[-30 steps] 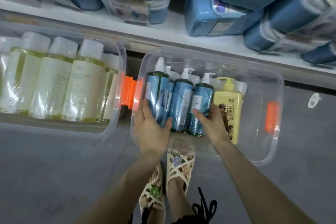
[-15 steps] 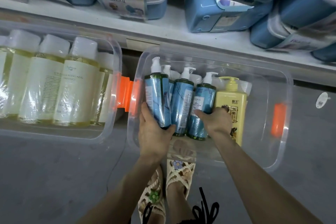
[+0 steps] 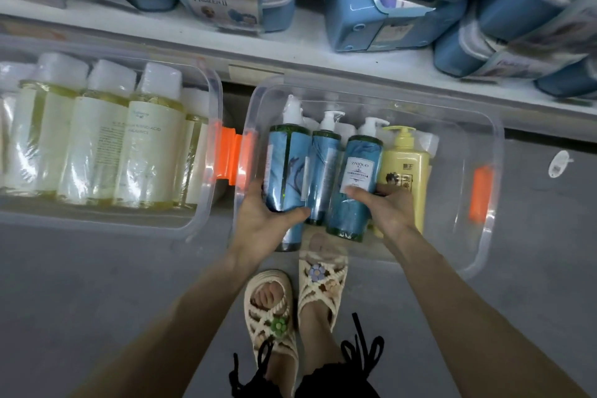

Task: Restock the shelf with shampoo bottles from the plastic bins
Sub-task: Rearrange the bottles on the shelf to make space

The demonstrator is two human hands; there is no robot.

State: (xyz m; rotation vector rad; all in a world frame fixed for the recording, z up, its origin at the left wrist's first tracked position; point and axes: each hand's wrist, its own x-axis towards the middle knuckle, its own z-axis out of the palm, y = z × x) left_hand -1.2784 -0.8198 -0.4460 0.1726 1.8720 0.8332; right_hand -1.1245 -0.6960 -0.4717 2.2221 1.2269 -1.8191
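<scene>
On the grey floor at far left, a clear plastic bin [image 3: 106,218] holds a row of pale yellow bottles [image 3: 97,145] with white caps, shrink-wrapped, lying side by side with caps toward the shelf. Orange latches [image 3: 231,155] sit where this bin meets a second clear bin [image 3: 452,220] just beside it. Inside the second bin, the left hand [image 3: 265,223] grips the lower body of the leftmost blue pump bottle [image 3: 286,158], thumb across the front, fingers wrapped round the left side; this bottle's base sits nearer the camera than its neighbours' and overlaps the bin's near rim. Touching it on the right lies a middle blue bottle [image 3: 321,171], not held. Next, a third blue bottle [image 3: 358,178] with a white "ZHIDUO" label is gripped by the right hand [image 3: 391,207], thumb over the front, fingers tucked behind between it and a yellow pump bottle [image 3: 405,168]. All pump heads point toward the shelf. The right part of this bin is bare plastic, with an orange latch [image 3: 481,194] on its end wall. Further right, a small white tag [image 3: 560,163] lies on the floor. Above both bins runs a white shelf [image 3: 290,52] stacked with blue packaged goods [image 3: 387,16]. Cream sandals [image 3: 271,310] show below the bins.
</scene>
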